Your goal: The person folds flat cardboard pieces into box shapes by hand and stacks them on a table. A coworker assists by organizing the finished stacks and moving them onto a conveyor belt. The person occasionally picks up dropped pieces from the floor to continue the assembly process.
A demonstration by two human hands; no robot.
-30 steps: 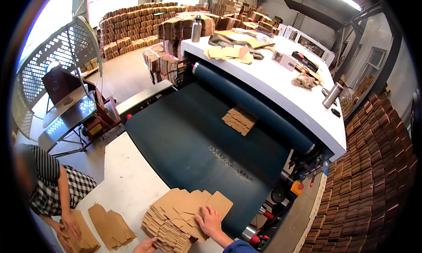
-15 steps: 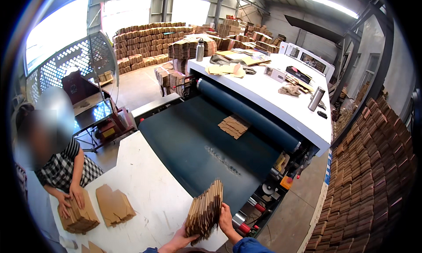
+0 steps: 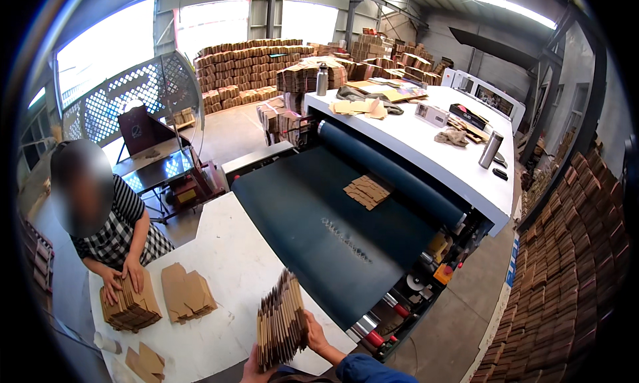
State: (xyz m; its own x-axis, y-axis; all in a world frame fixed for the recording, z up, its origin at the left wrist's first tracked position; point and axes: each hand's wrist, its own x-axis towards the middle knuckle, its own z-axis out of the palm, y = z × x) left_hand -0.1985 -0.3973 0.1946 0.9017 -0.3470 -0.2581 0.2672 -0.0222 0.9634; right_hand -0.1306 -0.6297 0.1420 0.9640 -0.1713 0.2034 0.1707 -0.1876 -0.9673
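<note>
A thick stack of folded cardboard blanks [image 3: 278, 324] stands on edge between my hands at the near side of the white table [image 3: 229, 276]. My left hand [image 3: 254, 368] grips its lower left side, partly cut off by the lower edge. My right hand [image 3: 317, 334] presses on its right side, fingers partly hidden behind the cardboard. Farther left, a co-worker [image 3: 123, 243] has both hands on another cardboard stack [image 3: 133, 307]. Beside that lies a flat pile of brown blanks [image 3: 180, 294]. Nearer me are a few loose cardboard pieces [image 3: 146, 362].
A dark conveyor belt [image 3: 299, 203] runs beyond the table, with a cardboard bundle [image 3: 367, 191] near its roller [image 3: 393, 173]. The machine's white top [image 3: 399, 127] carries bottles and cloths. Tall cardboard stacks [image 3: 559, 276] line the right. A white roll [image 3: 106, 343] sits at the table's left edge.
The stack in my hands has shifted left, nearer to me, and stands more upright. My view has turned left, so the surroundings appear farther right. The co-worker's hands stay on their stack.
</note>
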